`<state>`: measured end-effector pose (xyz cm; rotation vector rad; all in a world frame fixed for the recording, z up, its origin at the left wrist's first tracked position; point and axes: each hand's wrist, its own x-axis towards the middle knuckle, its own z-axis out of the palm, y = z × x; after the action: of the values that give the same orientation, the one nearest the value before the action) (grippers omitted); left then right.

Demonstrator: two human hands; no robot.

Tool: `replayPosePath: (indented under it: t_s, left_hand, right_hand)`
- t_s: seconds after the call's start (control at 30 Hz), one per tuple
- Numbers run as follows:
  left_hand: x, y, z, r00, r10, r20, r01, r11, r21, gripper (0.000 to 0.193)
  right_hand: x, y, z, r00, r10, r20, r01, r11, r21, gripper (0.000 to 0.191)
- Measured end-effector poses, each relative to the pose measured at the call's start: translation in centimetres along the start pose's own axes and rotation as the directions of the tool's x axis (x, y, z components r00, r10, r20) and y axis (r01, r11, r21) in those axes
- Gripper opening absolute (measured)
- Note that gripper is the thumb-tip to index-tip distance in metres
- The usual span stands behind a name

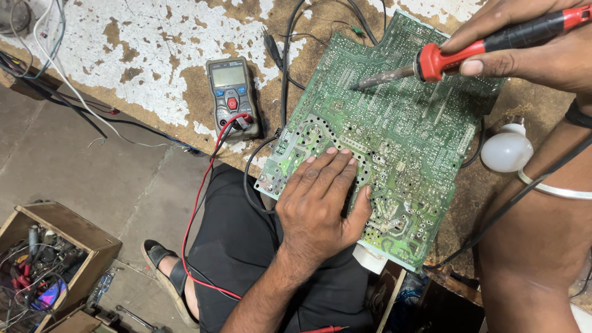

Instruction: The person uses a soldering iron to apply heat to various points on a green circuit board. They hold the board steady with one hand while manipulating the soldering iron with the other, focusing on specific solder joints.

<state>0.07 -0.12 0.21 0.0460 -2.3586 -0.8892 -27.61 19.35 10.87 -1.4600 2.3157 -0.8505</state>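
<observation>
A large green circuit board (401, 129) lies solder side up on a worn workbench (154, 55), its near corner hanging over the edge. My left hand (324, 200) presses flat on the board's near left part, fingers spread. My right hand (530, 49) grips a red and black soldering iron (468, 52) at the upper right. The iron's dark metal tip (361, 85) points left and hovers just over the board's upper middle.
A grey multimeter (231, 95) with red and black leads (200, 203) lies left of the board. A white bulb (505, 151) sits at the right. A wooden box of tools and wires (43, 265) stands on the floor at lower left. Cables (61, 86) cross the bench's left end.
</observation>
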Motion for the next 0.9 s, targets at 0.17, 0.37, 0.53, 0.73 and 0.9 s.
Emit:
replayPosePath:
  t_s: [0.17, 0.37, 0.53, 0.73, 0.9]
  left_hand:
    - [-0.04, -0.06, 0.17, 1.000, 0.001, 0.001, -0.001, 1.000, -0.004, 0.031]
    - [-0.12, -0.06, 0.13, 1.000, 0.003, 0.005, -0.003, 1.000, 0.000, 0.031]
    - [-0.08, -0.06, 0.09, 1.000, 0.004, 0.003, -0.004, 1.000, 0.004, 0.031]
    - [0.04, 0.02, 0.06, 1.000, 0.001, -0.001, -0.001, 1.000, -0.001, 0.031]
    - [0.06, 0.07, -0.07, 1.000, 0.002, -0.002, -0.002, 1.000, -0.003, 0.031]
  right_hand:
    - [0.11, -0.02, 0.15, 1.000, -0.013, -0.002, 0.012, 0.998, -0.060, 0.026]
    - [-0.05, 0.34, 0.06, 0.999, -0.041, -0.015, 0.041, 0.999, -0.024, 0.026]
    - [-0.03, 0.37, 0.06, 0.999, -0.028, -0.018, 0.028, 0.999, 0.018, 0.024]
    - [0.05, -0.01, -0.11, 1.000, -0.027, 0.008, 0.027, 0.999, -0.040, 0.026]
    - [0.02, 0.17, 0.04, 0.997, -0.076, -0.011, 0.075, 0.995, -0.062, 0.024]
